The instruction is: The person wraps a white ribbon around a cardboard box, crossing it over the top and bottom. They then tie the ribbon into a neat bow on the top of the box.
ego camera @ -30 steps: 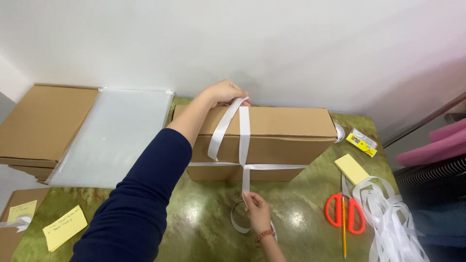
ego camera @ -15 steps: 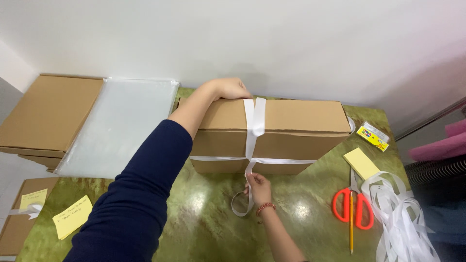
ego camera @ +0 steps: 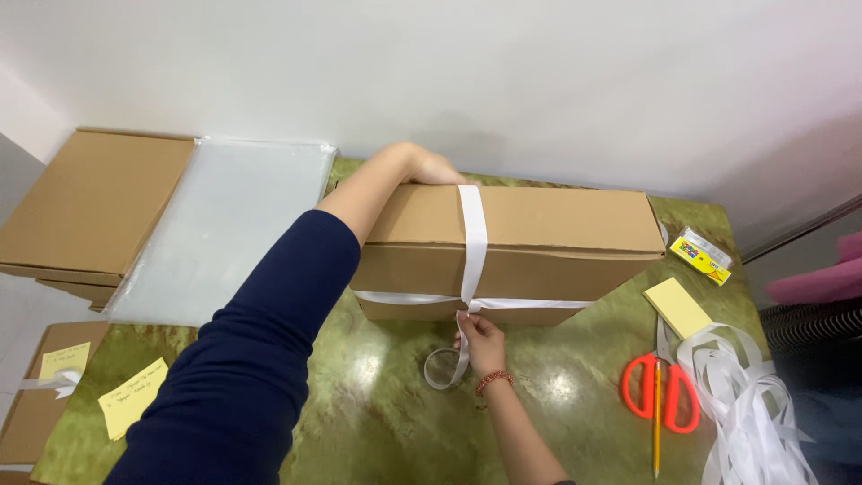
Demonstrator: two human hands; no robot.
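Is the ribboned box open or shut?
Shut. The box has its lid flat, with white ribbon over its top and around its front. The left hand presses the top; the right hand holds the ribbon.

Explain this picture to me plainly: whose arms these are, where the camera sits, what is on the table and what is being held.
The camera is worn on a person's head and looks down at their own arms. The left hand rests on the far top edge of a long cardboard box. The right hand pinches the white ribbon wrapped over the box. On the green table lie red scissors, a yellow notepad, loose ribbon, and other boxes at the left.
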